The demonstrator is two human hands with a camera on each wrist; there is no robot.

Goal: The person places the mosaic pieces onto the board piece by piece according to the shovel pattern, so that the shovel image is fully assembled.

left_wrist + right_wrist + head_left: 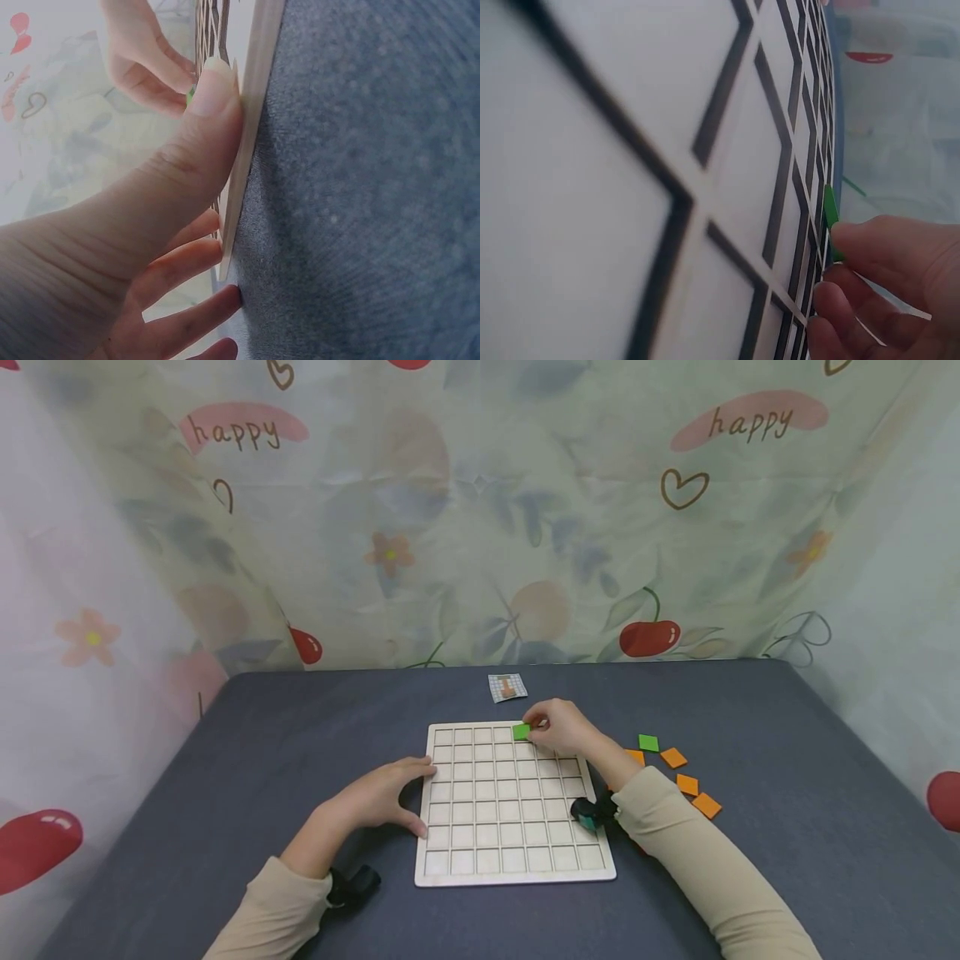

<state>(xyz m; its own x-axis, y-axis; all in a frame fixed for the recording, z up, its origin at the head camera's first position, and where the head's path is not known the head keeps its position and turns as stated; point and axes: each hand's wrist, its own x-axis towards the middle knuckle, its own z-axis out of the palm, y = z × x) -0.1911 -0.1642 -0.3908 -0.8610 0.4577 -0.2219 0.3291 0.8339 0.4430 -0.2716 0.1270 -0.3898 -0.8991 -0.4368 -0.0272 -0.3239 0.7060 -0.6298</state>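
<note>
A pale wooden grid board [513,883] lies flat on the table. My right hand [561,727] pinches a green square tile [521,732] at the far row of the grid, right of its middle. In the right wrist view the green tile [830,206] stands tilted against the grid between thumb and fingers; whether it sits inside a cell I cannot tell. My left hand [378,793] rests at the board's left edge, fingers spread. Its thumb [214,97] lies on the rim in the left wrist view, with the other fingers farther along that edge.
Right of the board lie another green tile [648,743] and several orange tiles [707,805], some partly hidden by the right arm. A small printed card [507,687] lies behind the board. The dark table [300,727] meets a patterned curtain [465,527] at its far edge.
</note>
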